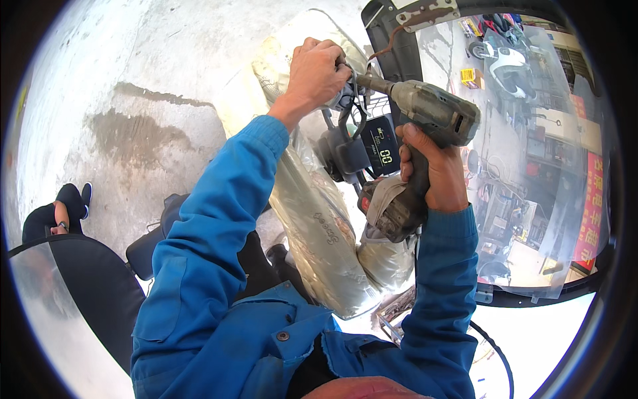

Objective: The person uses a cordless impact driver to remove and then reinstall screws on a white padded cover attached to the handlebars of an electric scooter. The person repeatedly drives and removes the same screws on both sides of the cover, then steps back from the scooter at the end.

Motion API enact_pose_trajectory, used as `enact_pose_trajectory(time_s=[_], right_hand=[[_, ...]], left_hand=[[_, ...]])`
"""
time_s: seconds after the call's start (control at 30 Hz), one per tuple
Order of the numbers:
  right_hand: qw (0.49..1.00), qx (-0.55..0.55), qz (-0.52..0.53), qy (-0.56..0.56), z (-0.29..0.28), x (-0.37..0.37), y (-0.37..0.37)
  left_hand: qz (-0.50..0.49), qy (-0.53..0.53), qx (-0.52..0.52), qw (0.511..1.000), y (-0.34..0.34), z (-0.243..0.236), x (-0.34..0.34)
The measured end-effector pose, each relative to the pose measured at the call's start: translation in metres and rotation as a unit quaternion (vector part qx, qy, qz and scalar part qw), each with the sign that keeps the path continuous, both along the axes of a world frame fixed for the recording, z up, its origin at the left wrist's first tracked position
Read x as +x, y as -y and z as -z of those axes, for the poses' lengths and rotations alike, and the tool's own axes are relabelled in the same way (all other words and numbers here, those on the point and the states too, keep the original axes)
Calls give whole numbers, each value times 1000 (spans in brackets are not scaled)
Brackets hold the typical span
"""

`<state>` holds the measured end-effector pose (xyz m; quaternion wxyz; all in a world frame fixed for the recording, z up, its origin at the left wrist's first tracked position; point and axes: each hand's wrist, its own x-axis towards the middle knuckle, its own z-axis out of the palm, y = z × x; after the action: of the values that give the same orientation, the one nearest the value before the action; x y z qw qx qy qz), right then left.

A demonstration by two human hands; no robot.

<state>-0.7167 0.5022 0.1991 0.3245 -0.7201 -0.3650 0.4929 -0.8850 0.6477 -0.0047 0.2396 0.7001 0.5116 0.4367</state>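
Note:
My right hand [435,163] is wrapped round the grip of a dark, worn cordless impact wrench [435,110], with a battery pack [399,209] at its base. The wrench points left, its socket end [373,82] close to the fingertips of my left hand [316,72]. That hand is closed near the handlebar fittings [345,100] of an electric scooter; what its fingers hold is hidden. Below the socket, the scooter's lit digital display [381,145] shows. A reddish-brown strap or cable [389,46] hangs beside the socket from a metal bracket [427,14].
Clear plastic wrapping [319,226] covers a pale padded piece along the scooter's front. A black canopy frame [392,43] with a transparent sheet [531,166] stands at right. Another person [56,216] is at far left, near a dark curved panel [80,286]. A yellow box [472,78] sits beyond.

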Motion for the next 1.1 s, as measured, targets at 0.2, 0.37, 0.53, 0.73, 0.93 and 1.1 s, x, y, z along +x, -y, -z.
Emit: enact_pose_trajectory(time_s=[0.2, 0.37, 0.53, 0.73, 0.93, 1.1], right_hand=[[1000, -6, -2, -9, 3, 4, -9], [999, -8, -37, 1, 4, 7, -14], [998, -15, -59, 14, 9, 7, -27], [995, -47, -78, 48, 0, 5, -48], [956, -116, -209, 173, -36, 4, -100], [891, -158, -333, 264, -51, -5, -147]], left_hand=[[-12, 81, -32, 996, 1, 6, 3], [4, 86, -7, 996, -1, 4, 1], [30, 47, 3, 998, -4, 6, -1], [72, 79, 15, 994, -4, 11, -10], [131, 57, 49, 989, -1, 12, -19], [161, 76, 52, 983, -3, 15, -23]])
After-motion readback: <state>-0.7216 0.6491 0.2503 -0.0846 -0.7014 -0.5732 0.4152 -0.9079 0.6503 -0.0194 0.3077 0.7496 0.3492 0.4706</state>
